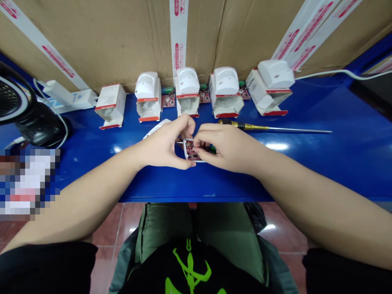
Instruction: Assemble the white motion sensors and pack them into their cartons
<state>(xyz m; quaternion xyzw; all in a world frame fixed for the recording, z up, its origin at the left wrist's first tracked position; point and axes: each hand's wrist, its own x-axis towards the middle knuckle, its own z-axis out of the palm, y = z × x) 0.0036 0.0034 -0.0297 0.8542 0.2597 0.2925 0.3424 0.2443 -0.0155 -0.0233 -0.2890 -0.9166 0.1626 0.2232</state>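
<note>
My left hand (167, 143) curls around a white plastic detector housing (185, 152), thumb along its near edge and fingers at its far side. Inside the housing lies a red circuit board (190, 150), partly covered by my fingers. My right hand (228, 147) is closed in a pinch, its fingertips on the board; what they hold, if anything, is hidden. Something green (212, 148) shows beneath my right hand. Behind my left hand lies a white plastic cover (157, 127), partly hidden. A thin metal pin (180, 142) shows beside the housing.
A screwdriver (260, 127) with a yellow and black handle lies to the right. Along the back stand several small boxes (110, 102), most topped by white detectors (226, 80), with red circuit boards (168, 101) between them. A black fan (33, 114) and a power strip (82, 100) are at left.
</note>
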